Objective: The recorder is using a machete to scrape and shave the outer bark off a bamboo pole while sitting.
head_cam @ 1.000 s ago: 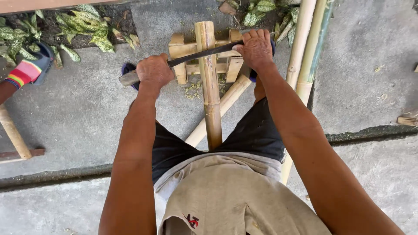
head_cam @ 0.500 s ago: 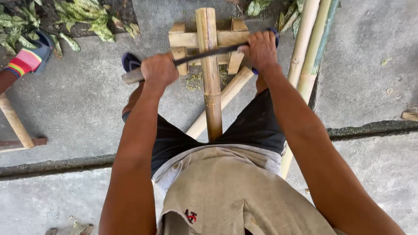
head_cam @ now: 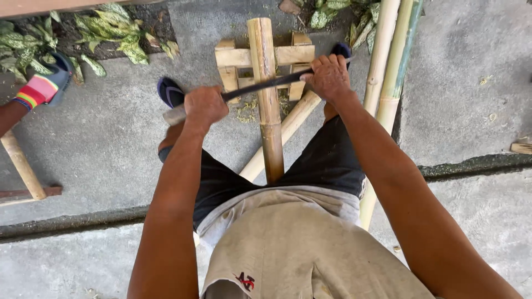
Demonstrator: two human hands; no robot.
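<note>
A thick bamboo pole (head_cam: 269, 105) runs from between my legs out over a small bamboo stand (head_cam: 238, 58). A long dark blade (head_cam: 260, 86) lies crosswise on the pole. My left hand (head_cam: 205, 105) grips its pale wooden handle at the left end. My right hand (head_cam: 328, 77) is closed over the blade's other end, right of the pole. Pale shavings lie on the concrete beneath the blade.
Two long bamboo poles (head_cam: 388, 72) lie on the right, and another pole (head_cam: 288, 130) slants under my legs. Another person's foot in a striped sock (head_cam: 39, 88) is at the far left, near a bamboo frame (head_cam: 22, 166). Green leaves line the far edge.
Both hands have drawn the blade along the pole toward my body. The view has shifted a little, so the stand sits lower in the picture.
</note>
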